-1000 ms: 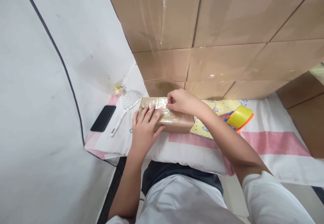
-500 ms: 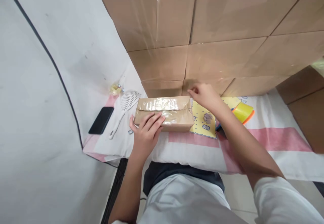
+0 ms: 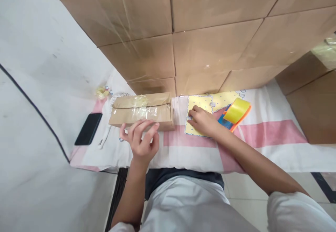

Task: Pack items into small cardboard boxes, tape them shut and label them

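Observation:
A brown paper parcel [image 3: 141, 111] wrapped in clear tape lies on the white and pink cloth [image 3: 262, 137]. My left hand [image 3: 140, 139] hovers just in front of the parcel's near edge, fingers loosely curled and holding nothing. My right hand [image 3: 203, 121] rests with curled fingers on a yellow dotted sheet [image 3: 197, 102] to the right of the parcel; whether it pinches something is hidden. A yellow tape roll in an orange and blue dispenser [image 3: 235, 111] lies just right of that hand.
A wall of taped cardboard boxes [image 3: 199, 36] stands right behind the cloth, with more boxes [image 3: 312, 99] at the right. A black phone [image 3: 88, 128], a white slotted scoop [image 3: 106, 137] partly behind the parcel, and a crumpled tape scrap [image 3: 102, 92] lie at the left.
My left hand has lifted off the parcel and drawn back toward me. My right hand left the parcel's top, swung right and came down on the yellow sheet. The camera view shifted.

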`<state>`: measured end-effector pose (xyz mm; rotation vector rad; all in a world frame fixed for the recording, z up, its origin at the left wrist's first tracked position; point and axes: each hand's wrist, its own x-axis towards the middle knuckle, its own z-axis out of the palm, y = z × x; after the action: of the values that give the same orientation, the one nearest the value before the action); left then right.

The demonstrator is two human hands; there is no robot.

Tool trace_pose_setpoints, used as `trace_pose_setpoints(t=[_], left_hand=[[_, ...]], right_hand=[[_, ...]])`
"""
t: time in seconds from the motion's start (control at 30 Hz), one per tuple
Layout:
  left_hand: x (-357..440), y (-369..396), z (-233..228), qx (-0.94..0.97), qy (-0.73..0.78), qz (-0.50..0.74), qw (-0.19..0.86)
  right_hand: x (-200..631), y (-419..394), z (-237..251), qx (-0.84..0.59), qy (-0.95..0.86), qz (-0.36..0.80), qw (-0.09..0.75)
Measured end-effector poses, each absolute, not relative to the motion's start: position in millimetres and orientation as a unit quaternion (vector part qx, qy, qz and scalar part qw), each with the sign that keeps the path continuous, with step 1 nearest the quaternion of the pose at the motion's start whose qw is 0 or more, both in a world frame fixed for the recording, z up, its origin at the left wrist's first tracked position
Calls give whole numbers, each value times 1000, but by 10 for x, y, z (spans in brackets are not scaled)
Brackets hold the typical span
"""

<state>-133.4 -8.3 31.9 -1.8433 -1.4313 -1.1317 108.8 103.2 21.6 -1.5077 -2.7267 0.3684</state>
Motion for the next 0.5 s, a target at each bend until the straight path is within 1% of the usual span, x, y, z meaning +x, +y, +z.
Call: trace_pose_setpoints(t=[0.17,0.3,0.5], left_hand=[[-1207,-65,259,-702,-499,-435,264],[-1198,-24,221,-691,-513,-434,265],[-1149,5,186,-698,-504,-447,241]], right_hand=[[1100,1012,154,-485,-870,79,-30],[1083,980,194,-504,-859,84,-22],[1053,1009,187,-522,-847,93,-26]])
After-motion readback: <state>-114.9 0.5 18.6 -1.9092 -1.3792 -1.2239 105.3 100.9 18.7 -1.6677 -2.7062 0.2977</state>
